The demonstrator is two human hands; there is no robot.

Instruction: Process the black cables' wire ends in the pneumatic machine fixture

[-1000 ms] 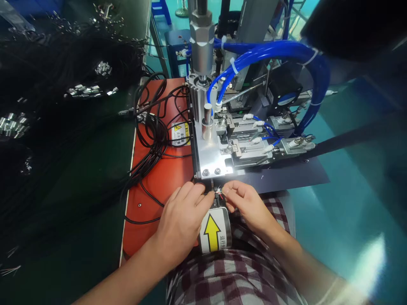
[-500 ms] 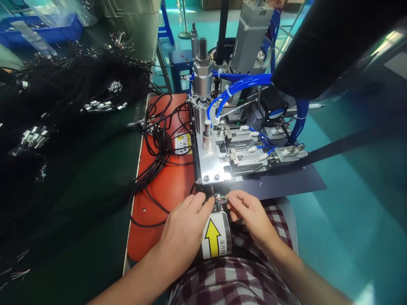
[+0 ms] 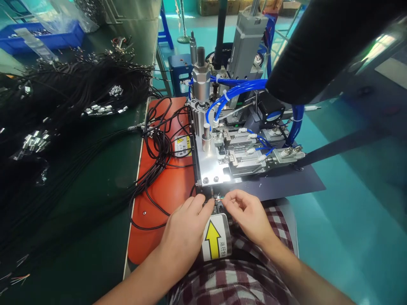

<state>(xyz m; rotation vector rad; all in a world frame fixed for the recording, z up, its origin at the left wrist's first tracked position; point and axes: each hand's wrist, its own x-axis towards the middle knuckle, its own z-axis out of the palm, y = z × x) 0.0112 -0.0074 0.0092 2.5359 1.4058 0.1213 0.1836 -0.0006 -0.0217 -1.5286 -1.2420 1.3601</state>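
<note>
Thin coloured wires with pale tips stick out between my two hands, at the front end of a machine's narrow track. My right hand pinches the wires between thumb and forefinger from the right. My left hand is closed from the left, its fingertips close by the wire ends. A black cable runs under the left hand, which seems to hold its end; the grip itself is mostly hidden. Just below the fingers lies a white label with a yellow arrow.
The metal machine with blue air hoses stands right ahead. Looped black cables lie on the orange-red panel. Bundled cables cover the dark table at left, with a blue tray behind. A thick black tube hangs upper right.
My right hand has moved slightly left, closer to the left fingertips, and less of the coloured wires shows between them. The left hand has stayed nearly in place. The view has shifted slightly.
</note>
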